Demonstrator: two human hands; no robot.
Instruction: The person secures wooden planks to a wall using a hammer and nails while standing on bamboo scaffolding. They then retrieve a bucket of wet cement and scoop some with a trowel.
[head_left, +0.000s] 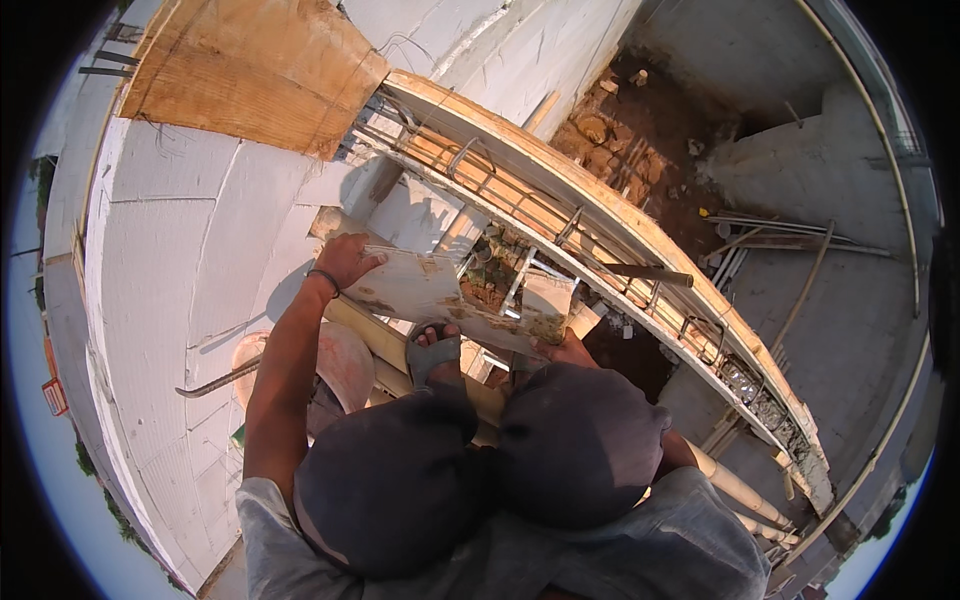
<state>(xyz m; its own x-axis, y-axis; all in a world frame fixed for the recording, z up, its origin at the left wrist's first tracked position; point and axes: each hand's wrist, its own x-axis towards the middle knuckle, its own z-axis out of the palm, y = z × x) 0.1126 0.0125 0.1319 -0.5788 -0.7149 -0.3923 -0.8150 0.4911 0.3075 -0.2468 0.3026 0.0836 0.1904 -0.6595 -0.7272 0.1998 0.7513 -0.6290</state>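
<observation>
A worn, whitish board (405, 285) with brown stains and a notch in its far edge lies across in front of my knees. My left hand (345, 262) grips its left end, the thumb over the top edge and a dark band on the wrist. My right hand (566, 351) is closed at the board's lower right corner, partly hidden by my right knee. Beyond the board runs a long wooden formwork trough (540, 150) with steel reinforcing bars (480, 180) inside. My sandalled foot (436, 352) stands on bamboo poles (375, 335) just below the board.
A pale block wall (160, 260) rises at the left, with a bent steel bar (218, 380) near it. A plywood sheet (255, 75) meets the trough's upper end. A deep pit with reddish soil (640, 140) lies beyond, and gaps open below the poles.
</observation>
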